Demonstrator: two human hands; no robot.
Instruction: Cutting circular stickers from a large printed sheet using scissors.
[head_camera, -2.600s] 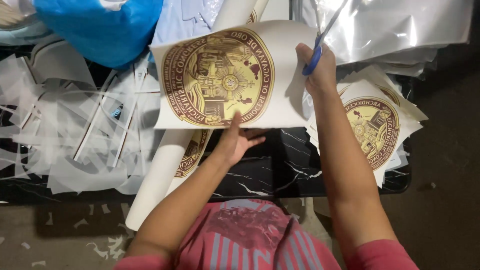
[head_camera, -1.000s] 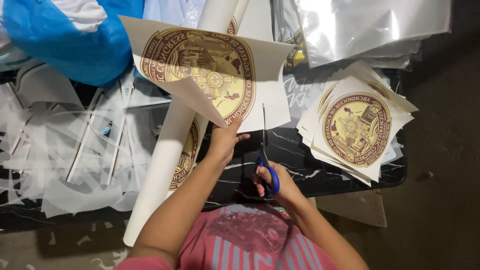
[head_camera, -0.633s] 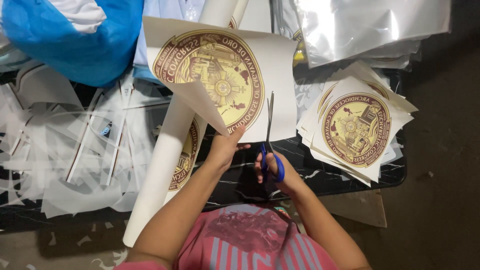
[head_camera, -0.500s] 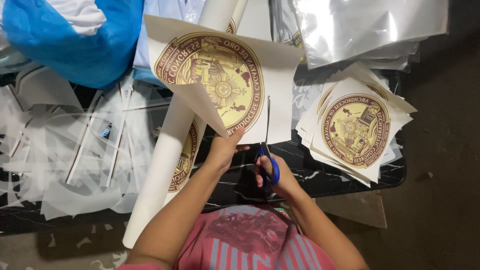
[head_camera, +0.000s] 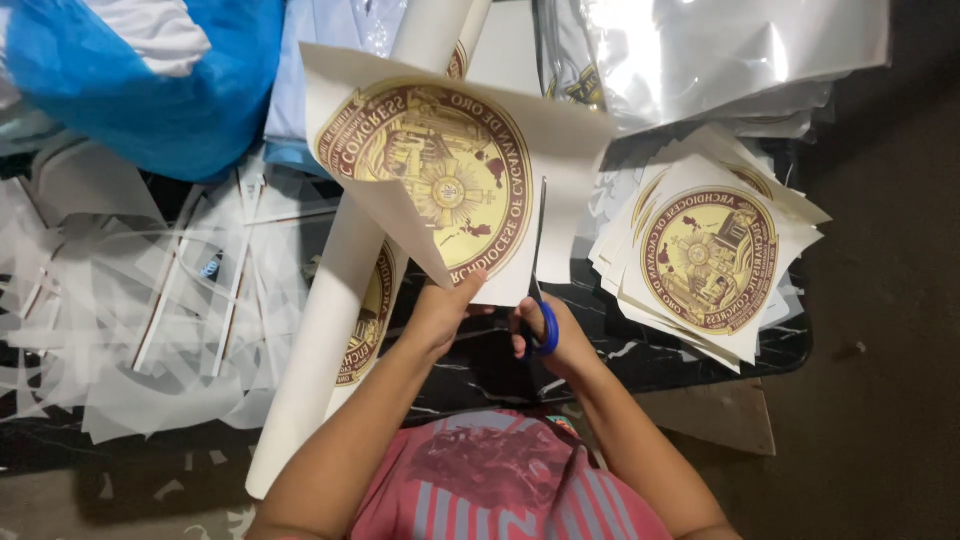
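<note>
My left hand (head_camera: 442, 312) pinches the near edge of a cream sheet (head_camera: 560, 150) printed with a round gold and maroon seal; one corner of the sheet curls over towards me. My right hand (head_camera: 552, 338) grips blue-handled scissors (head_camera: 541, 290), whose blades point away from me and run up into the sheet along the seal's right side. Both hands are over the near edge of a dark marble table (head_camera: 660, 360).
A stack of square sheets with the same seal (head_camera: 712, 255) lies to the right. A long roll of printed paper (head_camera: 335, 320) runs diagonally under the sheet. Clear offcut strips (head_camera: 130, 320) pile up at left, a blue bag (head_camera: 150, 85) at top left, shiny film (head_camera: 720, 50) at top right.
The scissors came down from the sheet's far right edge to its near edge, and their blades have since pushed further up into the paper. My left hand has turned the sheet.
</note>
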